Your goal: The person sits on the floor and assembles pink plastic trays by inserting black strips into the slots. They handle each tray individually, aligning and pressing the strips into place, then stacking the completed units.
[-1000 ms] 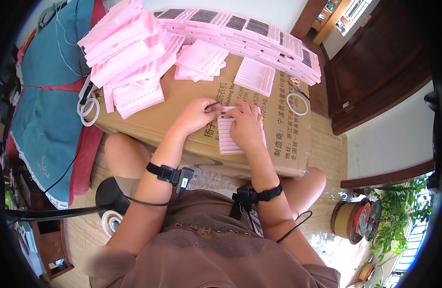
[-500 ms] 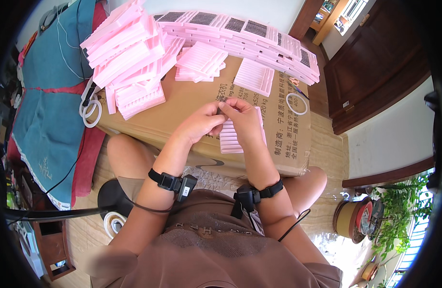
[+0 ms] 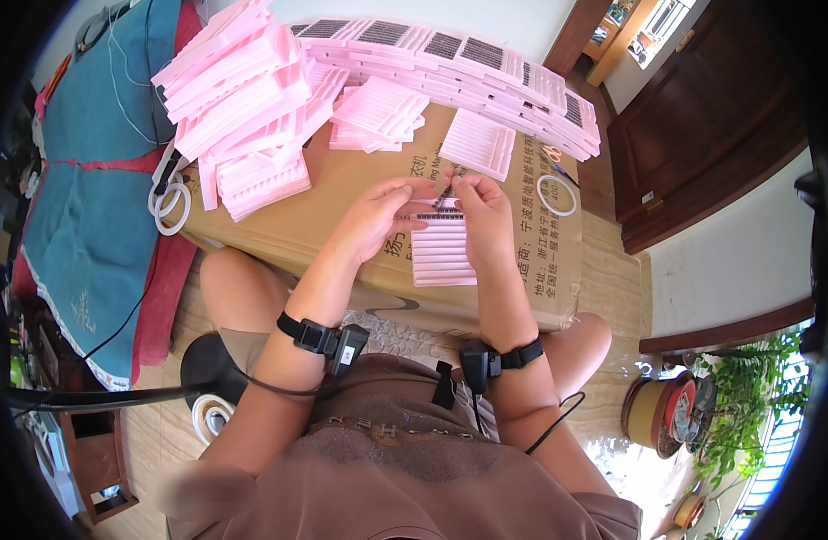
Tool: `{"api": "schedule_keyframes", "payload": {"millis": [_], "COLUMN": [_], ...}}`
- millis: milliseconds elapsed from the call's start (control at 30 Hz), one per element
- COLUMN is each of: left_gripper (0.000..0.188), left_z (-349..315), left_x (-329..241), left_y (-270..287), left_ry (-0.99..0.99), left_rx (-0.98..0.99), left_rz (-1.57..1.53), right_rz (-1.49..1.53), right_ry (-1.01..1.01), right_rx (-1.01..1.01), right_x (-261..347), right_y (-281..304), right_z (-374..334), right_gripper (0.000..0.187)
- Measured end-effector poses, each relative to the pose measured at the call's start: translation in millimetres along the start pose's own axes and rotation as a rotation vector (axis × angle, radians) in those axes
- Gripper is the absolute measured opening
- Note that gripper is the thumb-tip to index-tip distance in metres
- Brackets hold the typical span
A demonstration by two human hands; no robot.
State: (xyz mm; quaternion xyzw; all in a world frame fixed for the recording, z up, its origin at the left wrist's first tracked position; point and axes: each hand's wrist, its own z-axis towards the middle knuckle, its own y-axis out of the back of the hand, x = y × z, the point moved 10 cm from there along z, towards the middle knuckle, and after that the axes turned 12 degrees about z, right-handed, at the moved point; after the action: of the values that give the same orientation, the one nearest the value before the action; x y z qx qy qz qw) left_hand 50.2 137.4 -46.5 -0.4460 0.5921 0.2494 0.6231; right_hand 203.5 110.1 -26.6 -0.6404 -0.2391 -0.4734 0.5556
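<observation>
In my right hand (image 3: 484, 211), a thin dark strip with a beaded or toothed look (image 3: 444, 197) is pinched between thumb and fingers; its exact kind I cannot make out. The strip slants down toward my left hand (image 3: 384, 213), whose fingers are stretched and apart beside it. Whether they touch it is unclear. Beneath both hands lies a pink grooved tray (image 3: 443, 258) on a cardboard box (image 3: 342, 193). A dark row (image 3: 443, 216) lies across the tray's upper part, while its nearer grooves show bare pink. My right hand hides some of the tray's right side.
A leaning pile of pink trays (image 3: 243, 99) stands at the left. Long stacks of trays with dark rows (image 3: 450, 67) line the far edge. Nearer lie loose trays (image 3: 378, 112), a single tray (image 3: 478, 144), scissors (image 3: 552, 155) and a white ring (image 3: 556, 195).
My hands have drawn apart, the right one moving right with the dark strip, which now shows between them. My left fingers have spread. More of the tray is uncovered, including its dark row.
</observation>
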Motion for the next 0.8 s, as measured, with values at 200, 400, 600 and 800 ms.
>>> {"api": "schedule_keyframes", "payload": {"millis": [200,400,600,800], "left_gripper": [0.033,0.036,0.035,0.023], "left_z": [0,-1,2,3], "left_x": [16,16,16,6], "left_y": [-8,4,18,49], "left_ry": [0.163,0.130,0.046,-0.032], "left_rx": [-0.005,-0.181,-0.189,-0.218], "left_rz": [0.143,0.075,0.073,0.704], "right_rz": [-0.360,-0.228,0.009,-0.513], "right_ry": [-0.071,-0.035,0.003,0.012], "right_rx": [0.066,0.056,-0.083,0.095], "right_x": [-15,-13,-12,11], "right_y": [-11,-13,8,16], "right_z": [-6,-9,3,5], "right_gripper": [0.016,0.016,0.013,0.011]}}
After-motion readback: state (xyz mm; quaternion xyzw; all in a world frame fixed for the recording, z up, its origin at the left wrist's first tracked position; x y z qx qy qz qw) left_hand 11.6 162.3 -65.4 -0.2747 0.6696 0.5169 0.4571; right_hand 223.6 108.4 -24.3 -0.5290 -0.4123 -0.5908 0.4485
